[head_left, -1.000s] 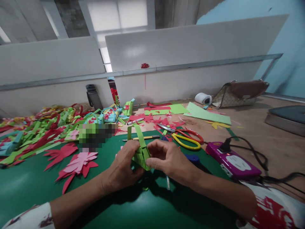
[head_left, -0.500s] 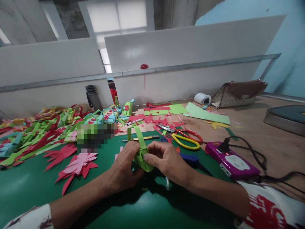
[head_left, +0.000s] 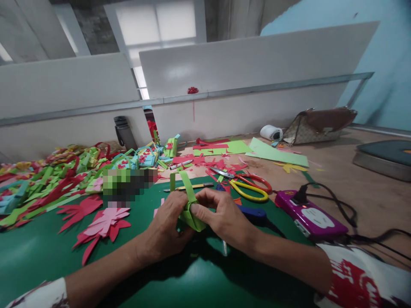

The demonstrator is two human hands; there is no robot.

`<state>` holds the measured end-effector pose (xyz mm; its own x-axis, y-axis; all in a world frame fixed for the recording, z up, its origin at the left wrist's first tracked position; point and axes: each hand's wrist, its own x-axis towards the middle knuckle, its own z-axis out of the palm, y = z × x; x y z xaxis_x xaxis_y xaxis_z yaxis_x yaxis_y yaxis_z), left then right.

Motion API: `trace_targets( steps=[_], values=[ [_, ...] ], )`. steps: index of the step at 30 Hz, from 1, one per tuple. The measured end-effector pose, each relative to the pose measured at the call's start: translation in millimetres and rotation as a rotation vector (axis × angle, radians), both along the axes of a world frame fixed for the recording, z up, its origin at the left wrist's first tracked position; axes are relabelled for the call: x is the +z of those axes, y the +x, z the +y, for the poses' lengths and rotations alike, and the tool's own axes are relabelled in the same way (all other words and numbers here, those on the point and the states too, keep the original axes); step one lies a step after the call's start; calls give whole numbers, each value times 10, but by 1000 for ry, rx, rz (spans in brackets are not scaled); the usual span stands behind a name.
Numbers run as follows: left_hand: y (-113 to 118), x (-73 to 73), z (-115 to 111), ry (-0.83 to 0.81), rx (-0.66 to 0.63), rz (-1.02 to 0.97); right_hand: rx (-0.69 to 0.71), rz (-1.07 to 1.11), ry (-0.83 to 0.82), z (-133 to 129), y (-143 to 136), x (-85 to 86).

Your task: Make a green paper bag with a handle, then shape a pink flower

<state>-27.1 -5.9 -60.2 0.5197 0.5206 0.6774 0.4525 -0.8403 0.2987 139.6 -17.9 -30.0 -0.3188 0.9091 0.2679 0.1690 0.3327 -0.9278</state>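
Between my hands is a small green paper basket (head_left: 192,220) with a strip handle looping up above it. My left hand (head_left: 170,220) is closed around its left side, with the fingertips partly hidden behind the paper. On the other side, my right hand (head_left: 221,211) pinches the basket where the handle strip meets the body, thumb in front. Just beyond the hands lies a yellow utility knife (head_left: 195,187). A blue glue gun (head_left: 253,214) rests partly behind my right hand, and scissors (head_left: 248,190) with red and yellow handles lie past it.
Pink and red paper petals (head_left: 105,222) lie on the green mat (head_left: 154,282) at left, before a heap of paper baskets and strips (head_left: 70,175). A purple power strip (head_left: 311,216) with cables sits at right. Behind stand a bottle (head_left: 124,132) and a handbag (head_left: 321,126).
My right thumb has shifted slightly up and left on the basket, near the base of the handle. The camera view has moved a little; both hands keep their hold.
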Motion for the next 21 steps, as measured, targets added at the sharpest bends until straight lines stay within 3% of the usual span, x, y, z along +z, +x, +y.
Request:
trace_targets(
  steps=[21],
  values=[
    [-2,7,1,-6,-21,-10,14,-6,0,-16,-12,29]
  ],
)
